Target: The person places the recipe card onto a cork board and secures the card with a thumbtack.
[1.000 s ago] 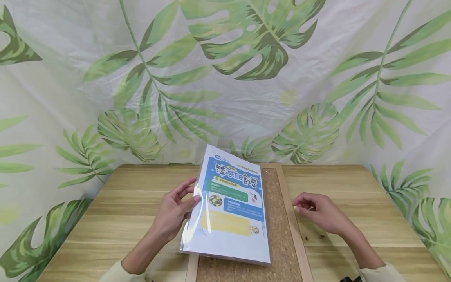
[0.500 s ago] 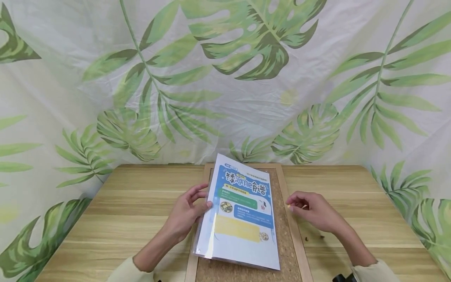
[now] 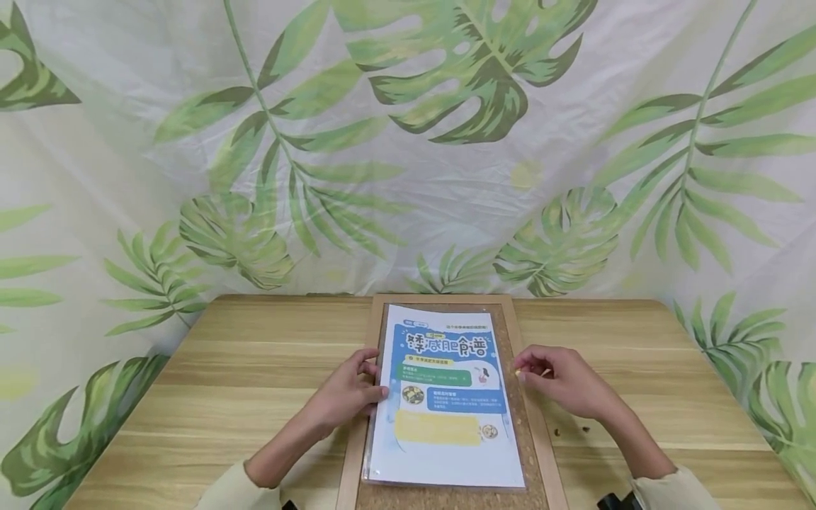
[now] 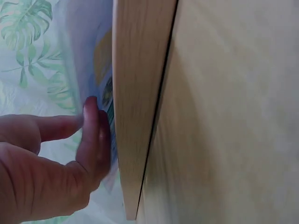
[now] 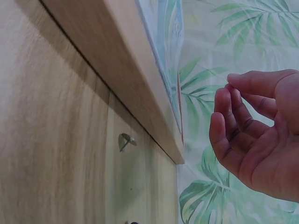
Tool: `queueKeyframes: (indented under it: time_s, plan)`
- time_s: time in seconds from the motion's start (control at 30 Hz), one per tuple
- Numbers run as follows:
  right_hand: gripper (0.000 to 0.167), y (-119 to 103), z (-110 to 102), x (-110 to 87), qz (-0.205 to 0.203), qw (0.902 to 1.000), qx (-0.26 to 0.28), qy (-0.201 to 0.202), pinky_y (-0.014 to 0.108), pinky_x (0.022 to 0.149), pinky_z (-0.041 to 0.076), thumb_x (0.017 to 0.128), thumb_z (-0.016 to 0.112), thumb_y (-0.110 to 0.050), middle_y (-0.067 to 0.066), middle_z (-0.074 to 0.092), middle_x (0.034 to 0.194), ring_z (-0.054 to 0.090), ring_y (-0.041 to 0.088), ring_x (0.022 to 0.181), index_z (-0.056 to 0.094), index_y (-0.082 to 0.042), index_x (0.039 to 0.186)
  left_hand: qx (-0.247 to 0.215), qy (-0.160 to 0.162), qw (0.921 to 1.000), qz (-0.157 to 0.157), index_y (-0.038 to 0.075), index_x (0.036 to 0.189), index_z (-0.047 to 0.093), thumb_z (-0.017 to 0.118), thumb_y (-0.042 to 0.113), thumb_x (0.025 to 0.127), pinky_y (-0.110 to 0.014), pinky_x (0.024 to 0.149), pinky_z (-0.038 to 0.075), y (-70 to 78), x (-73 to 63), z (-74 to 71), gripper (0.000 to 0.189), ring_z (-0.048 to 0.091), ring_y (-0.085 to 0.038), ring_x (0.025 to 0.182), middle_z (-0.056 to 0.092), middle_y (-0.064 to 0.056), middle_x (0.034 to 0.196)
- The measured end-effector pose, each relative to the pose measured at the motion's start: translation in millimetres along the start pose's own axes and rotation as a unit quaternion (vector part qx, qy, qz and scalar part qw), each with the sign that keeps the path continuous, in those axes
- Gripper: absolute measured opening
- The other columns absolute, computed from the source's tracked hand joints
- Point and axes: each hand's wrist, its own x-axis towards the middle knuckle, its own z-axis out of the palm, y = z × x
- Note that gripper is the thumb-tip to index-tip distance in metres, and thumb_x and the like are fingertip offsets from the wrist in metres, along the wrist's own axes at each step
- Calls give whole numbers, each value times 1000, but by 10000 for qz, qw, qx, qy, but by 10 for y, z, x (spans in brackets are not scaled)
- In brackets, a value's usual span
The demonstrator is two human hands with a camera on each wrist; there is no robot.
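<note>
My left hand (image 3: 353,389) holds the left edge of a laminated poster (image 3: 440,464), pinched between thumb and fingers. The poster, blue, green and yellow with printed characters, lies over a wood-framed corkboard (image 3: 510,397). In the left wrist view, the poster's edge stands just above the frame beside my fingers (image 4: 91,140). By the board's right rail, my right hand (image 3: 567,379) pinches a small gold-coloured thumbtack (image 3: 518,372) between thumb and forefinger. The fingertips mostly hide it in the right wrist view.
Two loose thumbtacks lie on the wooden table (image 3: 637,354) right of the board; a metal thumbtack (image 5: 126,141) shows clearly in the right wrist view. A leaf-patterned cloth (image 3: 446,177) hangs behind the table.
My left hand has moved the poster right and lowered it from a tilt to nearly flat on the corkboard. My right hand has shifted slightly left, towards the board.
</note>
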Motion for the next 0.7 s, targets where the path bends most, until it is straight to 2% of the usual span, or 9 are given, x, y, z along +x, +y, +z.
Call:
queueKeyframes:
  time_s: [0.13,0.37,0.53,0.7]
  plan:
    - [10,-15,10,34,-61,9999,-58,-69,24,69,57,104,68,-10,6,71,93,61,11,82,75,-6,110,342,-184,9992,58,-3,161,36,66,-9,99,-33,62,65,-25,30,-30,69,67,-20,84,60,-18,115]
    - [10,-10,59,132,-222,9996,-100,-171,23,70,55,104,69,-10,2,70,93,59,10,83,75,-5,111,899,-467,9946,226,-7,160,37,71,-9,96,-36,61,68,1,71,-33,73,68,-19,71,63,-18,113]
    - [11,0,115,263,-342,9988,-238,-248,22,69,54,103,69,-9,-1,69,91,59,11,82,75,-4,110,1376,-526,9887,288,-8,158,42,73,-9,94,-36,58,67,31,106,-15,71,68,-19,65,64,-15,102]
    - [9,9,163,430,-393,9982,-328,-326,21,68,52,102,69,-7,-1,68,90,59,13,81,75,-4,108,1616,-576,9848,251,-7,153,48,74,-11,93,-37,56,67,63,122,-10,65,68,-20,64,62,-14,95]
